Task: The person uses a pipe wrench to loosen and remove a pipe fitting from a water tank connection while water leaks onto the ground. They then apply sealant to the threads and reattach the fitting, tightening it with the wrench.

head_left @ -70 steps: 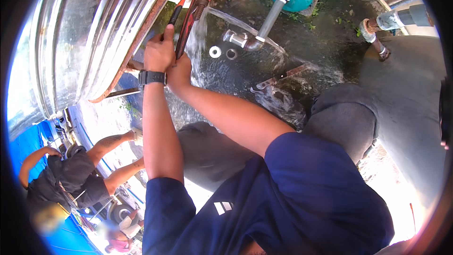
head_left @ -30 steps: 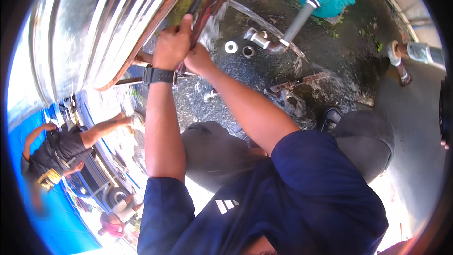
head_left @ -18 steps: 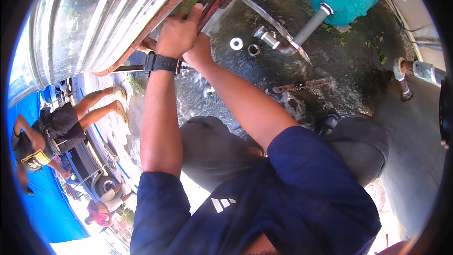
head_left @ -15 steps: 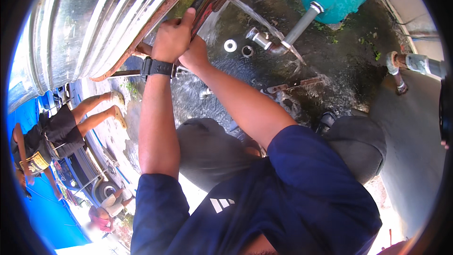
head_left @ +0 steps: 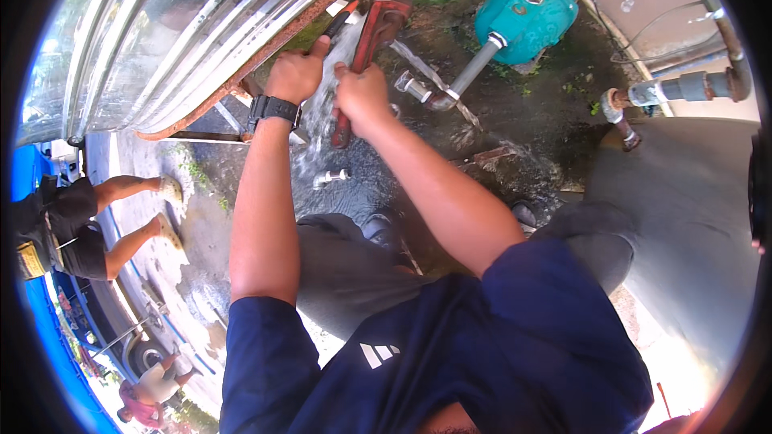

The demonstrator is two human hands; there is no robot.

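Observation:
My left hand (head_left: pixel 296 74) is closed round the orange-and-black handle (head_left: pixel 342 18) of a hand tool, whose head I cannot make out clearly. A black watch is on that wrist. To its right, my right hand (head_left: pixel 363 96) grips a red pipe wrench (head_left: pixel 371 36) by its handle; the worn jaw points up and away. White water gushes down between and beneath the hands. A thin stream of water (head_left: pixel 422 67) crosses to the right of the wrench's jaw. Close by on the right lies a metal pipe fitting (head_left: pixel 414 87) joined to a grey pipe (head_left: pixel 476 67).
A teal pump (head_left: pixel 527 18) stands far right on wet ground. Corrugated metal (head_left: pixel 193 32) with a rusty rim borders the left. A grey rounded tank (head_left: pixel 683 193) is at right. A white fitting (head_left: pixel 330 178) lies near my knees. Two other people are at far left.
The red pipe wrench has come away from beside the left hand's tool, my right hand moving right with it. More gushing water shows between my hands. The whole view has shifted.

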